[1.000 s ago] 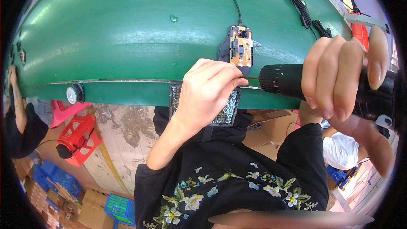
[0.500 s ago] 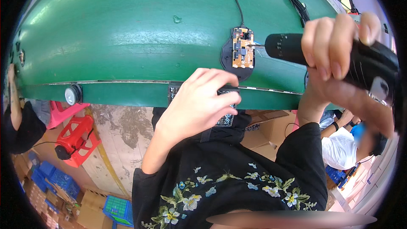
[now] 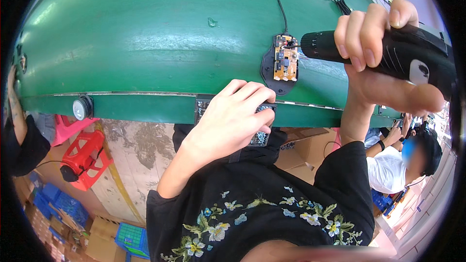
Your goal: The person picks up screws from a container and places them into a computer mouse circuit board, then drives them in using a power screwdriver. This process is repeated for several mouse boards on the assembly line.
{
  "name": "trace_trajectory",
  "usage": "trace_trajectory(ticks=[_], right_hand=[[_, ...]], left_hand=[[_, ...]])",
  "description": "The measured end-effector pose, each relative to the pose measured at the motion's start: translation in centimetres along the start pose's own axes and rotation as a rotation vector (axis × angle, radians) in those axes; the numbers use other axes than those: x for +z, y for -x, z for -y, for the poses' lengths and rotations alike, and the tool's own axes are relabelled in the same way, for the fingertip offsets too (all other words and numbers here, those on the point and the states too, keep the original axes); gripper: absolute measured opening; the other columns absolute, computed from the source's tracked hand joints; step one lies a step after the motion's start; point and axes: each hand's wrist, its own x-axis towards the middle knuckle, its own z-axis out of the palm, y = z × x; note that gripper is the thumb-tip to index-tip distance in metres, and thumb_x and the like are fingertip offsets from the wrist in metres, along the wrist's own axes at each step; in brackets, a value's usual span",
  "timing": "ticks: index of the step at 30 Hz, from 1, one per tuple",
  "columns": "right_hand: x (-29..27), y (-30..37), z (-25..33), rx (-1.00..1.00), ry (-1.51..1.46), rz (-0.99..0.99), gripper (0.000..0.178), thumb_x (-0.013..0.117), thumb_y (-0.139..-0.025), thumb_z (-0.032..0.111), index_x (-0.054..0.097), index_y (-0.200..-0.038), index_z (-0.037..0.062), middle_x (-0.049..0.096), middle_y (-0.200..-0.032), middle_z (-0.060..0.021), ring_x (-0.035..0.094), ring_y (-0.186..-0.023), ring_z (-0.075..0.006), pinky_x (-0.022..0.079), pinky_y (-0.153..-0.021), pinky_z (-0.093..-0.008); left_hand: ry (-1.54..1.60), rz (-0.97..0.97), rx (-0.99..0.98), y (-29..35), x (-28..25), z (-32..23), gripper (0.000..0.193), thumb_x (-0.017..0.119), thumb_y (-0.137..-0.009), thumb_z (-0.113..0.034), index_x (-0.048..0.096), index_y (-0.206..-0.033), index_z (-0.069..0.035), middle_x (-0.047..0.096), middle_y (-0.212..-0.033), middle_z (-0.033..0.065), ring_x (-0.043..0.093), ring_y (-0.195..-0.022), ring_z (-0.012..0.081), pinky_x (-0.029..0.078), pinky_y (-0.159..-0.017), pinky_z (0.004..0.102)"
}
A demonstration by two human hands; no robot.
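Note:
My right hand (image 3: pixel 371 43) is wrapped round a black electric screwdriver (image 3: pixel 407 51), held level above the green bench. Its bit points left and meets, or hovers just over, the upper part of an orange circuit board (image 3: pixel 291 70). That board sits in the black base of an opened computer mouse (image 3: pixel 280 88), whose cable (image 3: pixel 281 2) runs away to the far side. My left hand (image 3: pixel 232 119) rests over a black tray (image 3: pixel 200 108) of small screws (image 3: pixel 260 139) at the bench's near edge. Its fingers are curled in, and anything between the tips is hidden.
A coiled black cable (image 3: pixel 343 7) lies at the far right. On the bench's front edge at left sits a round lamp-like fitting (image 3: pixel 80 108). A red stool (image 3: pixel 86 157) stands below. Other people work at far left and at right, one in a white shirt (image 3: pixel 386 172).
The screwdriver's bit has shifted from the board's middle to its upper part, with my right hand tilting it. My left hand's fingers have curled in further over the screw tray.

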Motion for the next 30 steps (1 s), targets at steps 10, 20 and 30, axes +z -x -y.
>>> trace_trajectory(ticks=[10,20,30], right_hand=[[-1.4,-0.3,-1.6,0.019,-0.011,0.089,0.104,0.072,-0.060,0.090,0.047,-0.118,0.0081,0.051,-0.075,0.0051,0.050,-0.060,-0.0071,0.041,-0.061,-0.0266],[0.0,0.2,2.1,-0.034,-0.051,-0.103,0.093,0.083,-0.069,0.074,0.050,-0.123,0.0054,0.052,-0.072,0.0058,0.052,-0.056,-0.0086,0.040,-0.057,-0.0245],[5.1,0.9,1.9,0.040,-0.128,-0.078,0.088,0.088,-0.068,0.064,0.049,-0.120,0.0053,0.056,-0.072,0.0024,0.054,-0.055,-0.0113,0.042,-0.055,-0.0258]], left_hand=[[0.270,-0.189,-0.084,-0.1,-0.3,0.7,0.015,0.081,-0.075,-0.005,0.069,-0.082,-0.006,0.073,-0.082,0.0043,0.072,-0.083,0.0229,0.052,-0.078,0.0346],[0.228,-0.362,-0.066,-0.4,0.4,0.7,0.014,0.080,-0.078,-0.001,0.073,-0.089,-0.002,0.075,-0.085,0.0076,0.072,-0.076,0.0246,0.053,-0.071,0.0349],[0.139,-0.433,-0.028,-0.5,0.3,0.6,0.023,0.082,-0.072,0.003,0.071,-0.091,0.000,0.073,-0.084,0.0107,0.071,-0.075,0.0268,0.055,-0.068,0.0348]])
